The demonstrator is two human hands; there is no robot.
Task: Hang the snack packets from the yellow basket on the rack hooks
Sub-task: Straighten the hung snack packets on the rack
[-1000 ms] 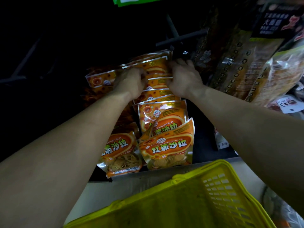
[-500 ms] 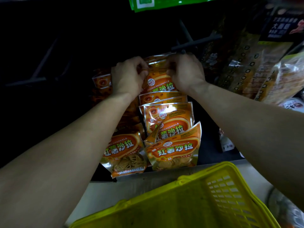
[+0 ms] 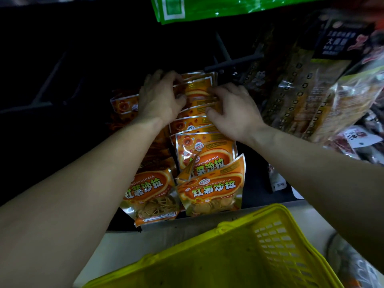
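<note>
A row of orange snack packets (image 3: 204,154) hangs one behind another on a rack hook, running away from me. My left hand (image 3: 161,96) grips the left top edge of the rearmost packets (image 3: 198,86). My right hand (image 3: 233,110) rests on their right edge, its fingers curled over the packet tops. A second row of the same orange packets (image 3: 149,194) hangs to the left. The yellow basket (image 3: 239,254) sits below at the bottom of the view; nothing shows inside the part I see. A bare dark hook (image 3: 232,63) sticks out just behind my hands.
Large dark and clear snack bags (image 3: 311,80) hang close on the right. A green packet (image 3: 197,7) hangs overhead. Dark empty hooks (image 3: 41,96) stand at the left. A pale shelf ledge (image 3: 166,235) runs below the packets.
Both hands have shifted on the back packets: the left has moved further back, while the right has come down and forward along the row. The top packet now lies flatter.
</note>
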